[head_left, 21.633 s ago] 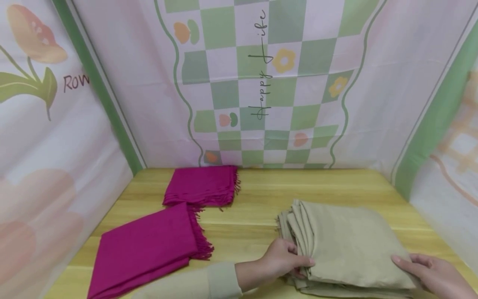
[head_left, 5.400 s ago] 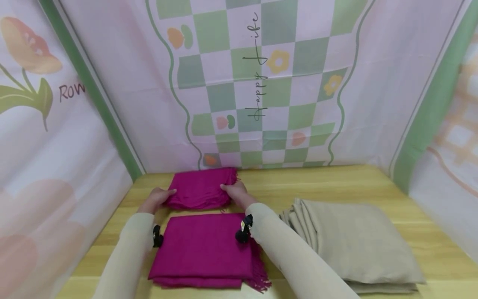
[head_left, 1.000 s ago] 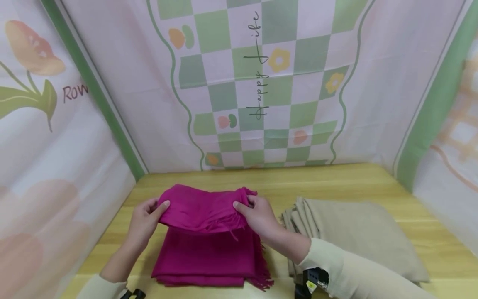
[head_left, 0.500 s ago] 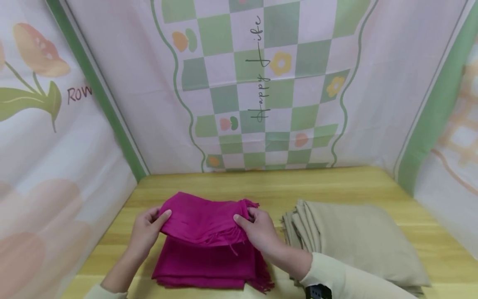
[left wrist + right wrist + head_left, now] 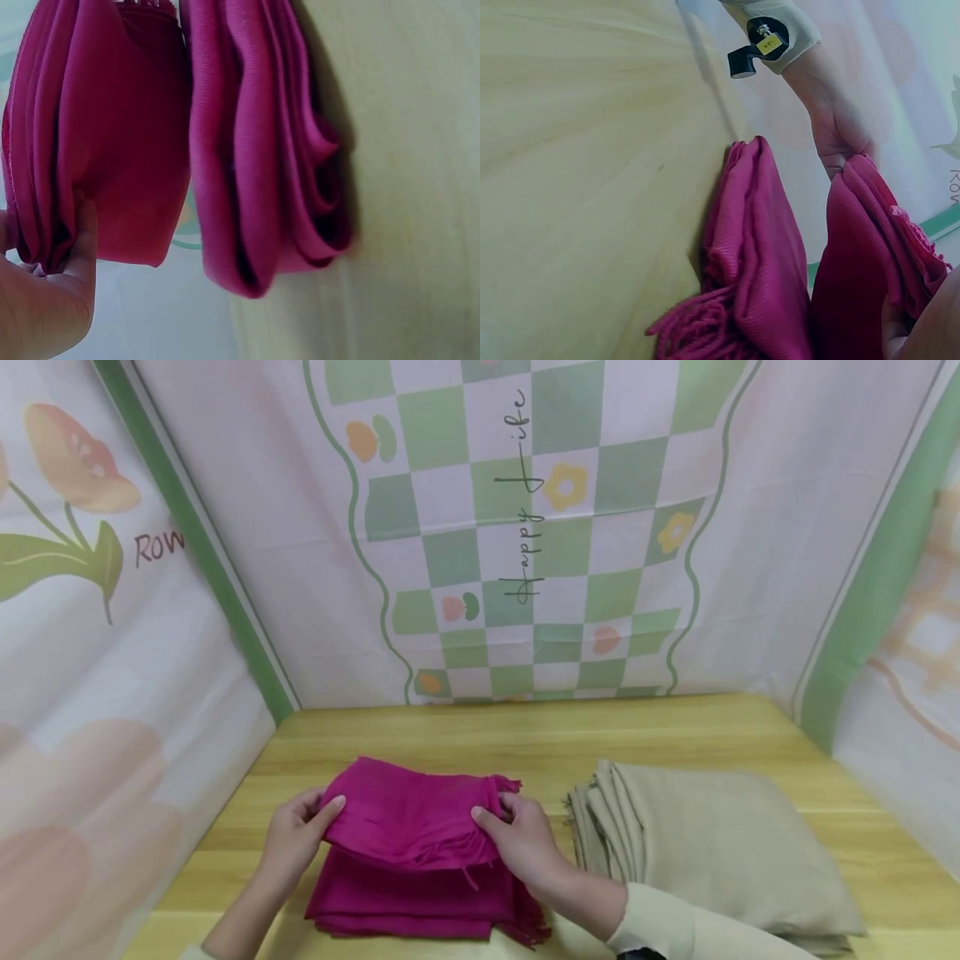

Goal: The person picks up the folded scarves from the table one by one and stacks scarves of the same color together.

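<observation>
A small folded magenta scarf (image 5: 412,806) with fringe hangs over a larger folded magenta scarf (image 5: 412,902) in the head view. My left hand (image 5: 292,831) pinches its left end, thumb on top and fingers beneath. At the other end my right hand (image 5: 528,843) grips it the same way, close to the fringe. In the left wrist view a narrow gap parts the lower edge of the held scarf (image 5: 127,135) from the other. The larger scarf lies flat on the table, its fringe (image 5: 697,326) showing in the right wrist view.
A thick folded beige cloth (image 5: 727,843) lies on the wooden table (image 5: 525,731) to the right, near my right forearm. Printed curtains (image 5: 480,527) close off the back and both sides of the table.
Both hands were on the beige cloth first. The larger scarf has since shifted right and straightened; the small one came off the back of the table, forward over it, and is now lower.
</observation>
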{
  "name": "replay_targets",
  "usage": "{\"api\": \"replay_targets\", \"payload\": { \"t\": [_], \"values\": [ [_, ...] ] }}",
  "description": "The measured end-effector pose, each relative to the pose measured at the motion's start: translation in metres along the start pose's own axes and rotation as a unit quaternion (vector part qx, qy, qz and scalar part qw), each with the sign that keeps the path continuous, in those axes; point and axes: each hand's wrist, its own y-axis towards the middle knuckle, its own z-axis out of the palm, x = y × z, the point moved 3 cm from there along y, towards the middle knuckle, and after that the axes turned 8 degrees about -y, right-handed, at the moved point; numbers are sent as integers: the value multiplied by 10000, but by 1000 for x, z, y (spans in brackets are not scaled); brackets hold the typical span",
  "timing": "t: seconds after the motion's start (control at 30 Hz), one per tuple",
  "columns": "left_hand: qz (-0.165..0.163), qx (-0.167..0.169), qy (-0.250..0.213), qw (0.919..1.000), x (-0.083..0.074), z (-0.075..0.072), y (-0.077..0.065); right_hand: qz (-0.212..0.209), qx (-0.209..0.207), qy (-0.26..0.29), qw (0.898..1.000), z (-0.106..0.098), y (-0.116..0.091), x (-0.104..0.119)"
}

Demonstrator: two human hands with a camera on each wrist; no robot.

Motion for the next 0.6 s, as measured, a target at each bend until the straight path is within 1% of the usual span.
{"api": "replay_targets", "payload": {
  "t": [0.1, 0.23, 0.33, 0.4, 0.6],
  "values": [
    [-62, 28, -32, 10000, 3, -1, -2, 115, 37, -35, 9999, 1, -1, -3],
    [-156, 48, -50, 9999, 6, -2, -4, 144, 138, 44, 9998, 3, -4, -7],
    [-248, 81, -14, 9997, 7, -4, -6, 121, 192, 151, 9996, 4, -5, -11],
    [-332, 95, 24, 9994, 9, -5, -6, 152, 212, 164, 9995, 5, -6, -14],
    [-448, 75, 156, 9988, 11, -8, -9, 299, 338, 253, 9987, 4, -9, -22]
  ]
}}
